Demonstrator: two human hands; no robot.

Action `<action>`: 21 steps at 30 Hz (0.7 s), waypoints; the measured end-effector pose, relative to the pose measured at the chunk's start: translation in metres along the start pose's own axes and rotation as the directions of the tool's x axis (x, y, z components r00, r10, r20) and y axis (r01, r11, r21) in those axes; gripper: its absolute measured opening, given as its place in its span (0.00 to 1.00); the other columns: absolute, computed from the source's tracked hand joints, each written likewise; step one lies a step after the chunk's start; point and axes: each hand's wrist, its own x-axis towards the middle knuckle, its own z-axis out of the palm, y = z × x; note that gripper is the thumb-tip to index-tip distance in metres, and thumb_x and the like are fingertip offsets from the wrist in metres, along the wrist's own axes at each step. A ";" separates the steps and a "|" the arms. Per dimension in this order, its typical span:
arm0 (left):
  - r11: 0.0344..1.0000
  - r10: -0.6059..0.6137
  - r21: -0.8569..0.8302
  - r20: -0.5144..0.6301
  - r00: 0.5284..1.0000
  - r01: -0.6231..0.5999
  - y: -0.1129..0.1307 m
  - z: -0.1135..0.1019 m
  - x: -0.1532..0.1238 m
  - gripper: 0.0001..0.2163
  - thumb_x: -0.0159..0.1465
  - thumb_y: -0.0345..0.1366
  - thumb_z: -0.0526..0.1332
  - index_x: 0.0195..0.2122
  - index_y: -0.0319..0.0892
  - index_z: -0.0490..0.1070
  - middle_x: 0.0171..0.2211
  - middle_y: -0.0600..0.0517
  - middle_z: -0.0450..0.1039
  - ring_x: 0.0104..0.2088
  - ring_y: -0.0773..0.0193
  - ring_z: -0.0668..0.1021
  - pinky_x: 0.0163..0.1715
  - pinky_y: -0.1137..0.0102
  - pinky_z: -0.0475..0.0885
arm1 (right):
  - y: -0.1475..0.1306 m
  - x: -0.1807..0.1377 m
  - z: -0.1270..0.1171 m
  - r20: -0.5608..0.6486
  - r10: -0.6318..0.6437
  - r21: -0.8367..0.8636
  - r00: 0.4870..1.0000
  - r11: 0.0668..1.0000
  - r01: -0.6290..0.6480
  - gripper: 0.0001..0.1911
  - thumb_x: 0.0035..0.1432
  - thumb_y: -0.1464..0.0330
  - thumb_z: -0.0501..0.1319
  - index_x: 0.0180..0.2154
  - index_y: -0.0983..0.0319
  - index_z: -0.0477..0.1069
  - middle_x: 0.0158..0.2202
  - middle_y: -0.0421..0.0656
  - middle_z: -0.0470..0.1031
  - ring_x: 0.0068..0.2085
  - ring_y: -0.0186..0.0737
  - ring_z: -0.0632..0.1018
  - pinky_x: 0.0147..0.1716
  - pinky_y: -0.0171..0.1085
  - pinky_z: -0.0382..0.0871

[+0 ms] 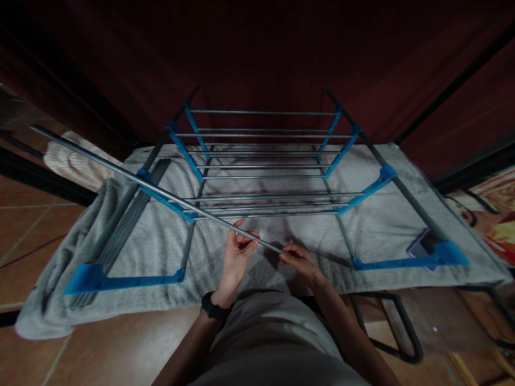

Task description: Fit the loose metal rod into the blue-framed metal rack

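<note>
A long thin metal rod (132, 178) runs from the far left down to my hands in the middle. My left hand (237, 252) is closed round the rod near its near end, a black watch on its wrist. My right hand (300, 261) pinches the rod's tip with its fingertips. Beyond my hands stands a rack (265, 166) with blue plastic side brackets and several metal rods fitted across it, resting on a grey towel (374, 230).
Loose dark rods (124, 214) lie bundled on the towel at the left. A phone (420, 247) lies by the right blue bracket. Tiled floor (24, 230) spreads to the left. A dark curtain (257, 48) hangs behind. A black metal frame (398, 321) sits at lower right.
</note>
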 end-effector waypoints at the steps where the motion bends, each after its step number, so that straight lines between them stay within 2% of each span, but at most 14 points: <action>1: 1.000 -0.005 0.003 -0.001 1.000 0.005 -0.001 0.000 0.000 0.34 0.54 0.35 0.81 0.60 0.50 0.71 0.37 0.57 0.82 0.42 0.62 0.85 0.49 0.66 0.77 | 0.000 0.000 0.002 0.011 0.004 0.007 1.000 1.000 -0.004 0.31 0.35 0.41 0.82 0.32 0.54 0.79 0.31 0.37 0.79 0.36 0.41 0.77 0.44 0.45 0.71; 6: 0.999 0.000 0.048 -0.006 1.000 0.000 -0.005 0.000 -0.001 0.32 0.55 0.36 0.79 0.60 0.49 0.71 0.37 0.56 0.83 0.42 0.61 0.86 0.49 0.64 0.78 | -0.001 -0.001 0.006 0.034 0.005 0.022 0.999 1.000 -0.006 0.33 0.34 0.37 0.81 0.30 0.55 0.78 0.31 0.39 0.81 0.34 0.39 0.77 0.43 0.44 0.71; 12: 0.998 -0.008 0.058 -0.006 1.000 0.008 -0.004 0.000 -0.002 0.31 0.56 0.36 0.78 0.60 0.50 0.70 0.37 0.56 0.83 0.42 0.62 0.85 0.49 0.65 0.77 | -0.001 -0.001 0.005 0.033 -0.003 0.013 0.999 1.000 0.002 0.32 0.33 0.41 0.83 0.32 0.55 0.79 0.29 0.36 0.79 0.34 0.39 0.76 0.43 0.44 0.71; 17: 0.998 -0.034 0.052 0.009 0.999 0.033 -0.008 0.005 -0.008 0.34 0.57 0.38 0.78 0.63 0.51 0.67 0.38 0.56 0.83 0.43 0.60 0.86 0.50 0.64 0.77 | 0.003 -0.001 0.007 0.048 -0.031 0.020 0.998 0.999 0.030 0.31 0.37 0.41 0.82 0.33 0.55 0.79 0.30 0.38 0.79 0.35 0.40 0.76 0.43 0.45 0.71; 21: 0.995 -0.019 0.098 0.057 0.998 0.014 -0.012 0.011 -0.014 0.32 0.62 0.40 0.75 0.66 0.50 0.67 0.38 0.55 0.82 0.42 0.60 0.84 0.50 0.64 0.76 | 0.009 0.002 0.013 0.103 -0.039 0.010 0.994 0.999 0.038 0.29 0.37 0.41 0.82 0.30 0.55 0.78 0.28 0.38 0.77 0.33 0.41 0.75 0.40 0.45 0.69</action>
